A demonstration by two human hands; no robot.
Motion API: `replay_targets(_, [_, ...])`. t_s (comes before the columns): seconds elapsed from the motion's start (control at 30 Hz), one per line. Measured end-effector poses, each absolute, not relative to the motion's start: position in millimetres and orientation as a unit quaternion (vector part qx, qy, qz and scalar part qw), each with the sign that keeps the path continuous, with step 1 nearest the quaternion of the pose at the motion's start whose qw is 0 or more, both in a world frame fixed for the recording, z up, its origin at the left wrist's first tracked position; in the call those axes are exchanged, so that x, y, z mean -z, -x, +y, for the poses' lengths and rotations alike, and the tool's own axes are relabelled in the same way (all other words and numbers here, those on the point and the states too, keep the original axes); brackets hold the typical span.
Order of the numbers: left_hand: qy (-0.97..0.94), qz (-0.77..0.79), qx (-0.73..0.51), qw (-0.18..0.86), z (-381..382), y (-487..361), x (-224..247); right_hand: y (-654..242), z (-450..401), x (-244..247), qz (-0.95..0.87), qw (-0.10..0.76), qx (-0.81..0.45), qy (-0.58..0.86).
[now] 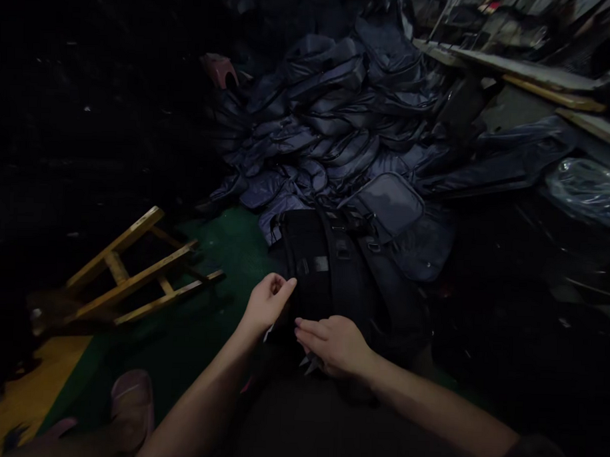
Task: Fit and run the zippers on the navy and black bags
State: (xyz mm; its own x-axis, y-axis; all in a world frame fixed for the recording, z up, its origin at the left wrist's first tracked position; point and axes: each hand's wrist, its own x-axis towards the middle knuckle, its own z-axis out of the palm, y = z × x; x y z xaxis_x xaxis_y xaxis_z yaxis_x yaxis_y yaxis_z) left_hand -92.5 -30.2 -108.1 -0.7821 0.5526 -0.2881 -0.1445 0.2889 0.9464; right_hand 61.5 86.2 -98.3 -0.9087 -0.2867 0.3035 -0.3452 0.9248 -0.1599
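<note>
A black backpack (314, 262) with straps and buckles lies in front of me, its near end at my hands. My left hand (270, 300) is at its left edge, thumb and fingers pinched together; what they hold, if anything, is too small to make out. Just to the right, my right hand (334, 343) is curled round a small pointed metal tool (309, 363), which looks like scissors or snips, its tips showing below the fingers. The two hands are close but apart.
Beyond the backpack rises a large pile of dark blue bags (333, 123). A wooden stool (133, 276) lies tipped on the green floor (234, 239) at the left. Boards (531, 70) and clear plastic (586, 188) are at the right. A pink slipper (133, 396) shows bottom left.
</note>
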Motion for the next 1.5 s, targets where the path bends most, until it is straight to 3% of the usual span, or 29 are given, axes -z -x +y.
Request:
replay_targets(0.17, [-0.183, 0.815, -0.5, 0.231, -16, 97, 104, -62, 86, 102, -0.979, 0.092, -0.096, -0.158])
replay_targets(0.43, [-0.107, 0.731, -0.591, 0.322, -21, 102, 123, -66, 90, 106, -0.972, 0.14, -0.132, -0.134])
replay_targets(0.63, [0.066, 0.692, -0.671, 0.26, -48, 113, 162, -68, 93, 113, -0.967, 0.166, -0.154, -0.115])
replay_targets(0.77, [0.081, 0.677, -0.683, 0.262, -54, 113, 171, -68, 93, 118, -0.969, 0.156, -0.156, -0.114])
replay_targets(1.0, [-0.02, 0.7, -0.66, 0.271, -35, 95, 143, -66, 90, 120, -0.973, 0.14, -0.144, -0.112])
replay_targets(1.23, [-0.109, 0.756, -0.559, 0.322, -24, 88, 108, -62, 88, 112, -0.976, 0.127, -0.13, -0.118])
replay_targets(1.5, [-0.101, 0.722, -0.561, 0.393, -21, 88, 113, -65, 87, 117, -0.976, 0.135, -0.13, -0.11])
